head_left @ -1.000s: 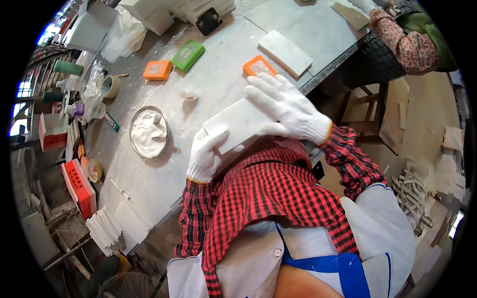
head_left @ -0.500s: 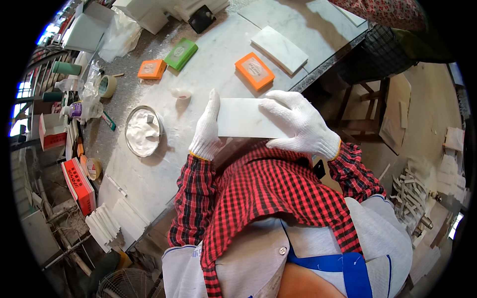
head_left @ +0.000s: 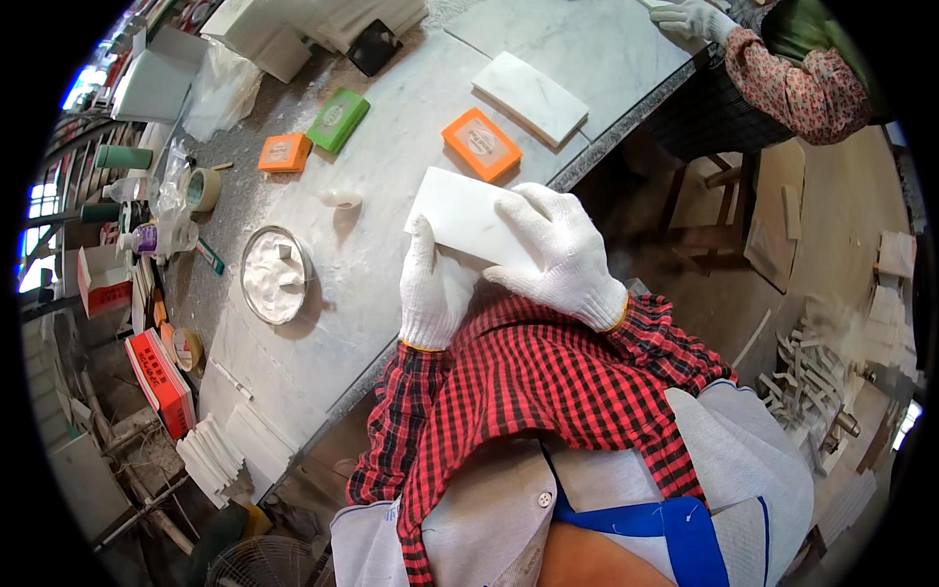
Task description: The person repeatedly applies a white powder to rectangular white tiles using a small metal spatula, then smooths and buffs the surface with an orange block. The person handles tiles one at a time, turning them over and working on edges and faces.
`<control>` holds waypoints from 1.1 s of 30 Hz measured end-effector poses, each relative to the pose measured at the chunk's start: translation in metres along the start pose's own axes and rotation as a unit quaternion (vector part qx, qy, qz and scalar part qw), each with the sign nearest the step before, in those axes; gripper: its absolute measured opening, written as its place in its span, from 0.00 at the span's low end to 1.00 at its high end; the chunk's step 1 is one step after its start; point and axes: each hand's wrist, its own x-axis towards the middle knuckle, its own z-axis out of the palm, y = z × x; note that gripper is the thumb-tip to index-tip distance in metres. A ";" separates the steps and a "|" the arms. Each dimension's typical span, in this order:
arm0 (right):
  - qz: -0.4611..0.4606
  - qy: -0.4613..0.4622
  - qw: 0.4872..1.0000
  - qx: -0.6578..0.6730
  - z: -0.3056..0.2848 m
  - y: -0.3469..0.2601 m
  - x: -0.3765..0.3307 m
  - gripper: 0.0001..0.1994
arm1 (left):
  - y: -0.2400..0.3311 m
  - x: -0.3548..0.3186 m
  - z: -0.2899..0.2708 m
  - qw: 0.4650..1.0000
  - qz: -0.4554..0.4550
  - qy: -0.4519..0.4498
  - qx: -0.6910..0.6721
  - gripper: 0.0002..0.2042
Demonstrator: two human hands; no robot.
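Observation:
A white rectangular stone tile [head_left: 458, 207] is tilted in front of me, above the table's near edge. My left hand [head_left: 430, 293], in a white knit glove, holds its lower left corner, thumb up along the edge; the other fingers are partly hidden. Across the tile's right end lies my right hand [head_left: 567, 254], also gloved, fingers over the face and gripping it. Beyond stand an orange block [head_left: 480, 144] and a white marble slab [head_left: 531, 98]. To the left is a round bowl [head_left: 307, 277] of white paste or powder, with a small whitish bottle [head_left: 341, 199] nearby.
A green block [head_left: 338, 120] and a smaller orange block [head_left: 284, 153] lie farther back. Tape rolls [head_left: 203, 190], bottles and a red box [head_left: 159, 382] crowd the left. Another person's gloved hand [head_left: 693, 20] is at the far right, near a wooden stool [head_left: 719, 215].
The tile has turned from level to sloping down rightward, its left end raised. My left hand shifted from its left side to the lower corner. The other person's hand has come into view.

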 end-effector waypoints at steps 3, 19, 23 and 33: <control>-0.005 -0.051 0.999 0.019 -0.006 0.003 0.001 0.38 | 0.004 -0.001 0.000 1.000 0.005 0.007 0.009 0.30; 0.259 -0.240 0.837 0.417 0.020 0.022 0.033 0.30 | 0.022 0.011 -0.019 0.998 -0.064 0.014 0.012 0.26; 0.306 -0.289 0.756 0.500 0.004 0.026 -0.002 0.38 | 0.024 0.016 -0.024 0.997 -0.070 0.021 -0.039 0.25; 0.329 -0.277 0.807 0.405 -0.015 0.031 -0.010 0.39 | 0.029 0.024 -0.022 0.997 -0.043 0.053 0.034 0.25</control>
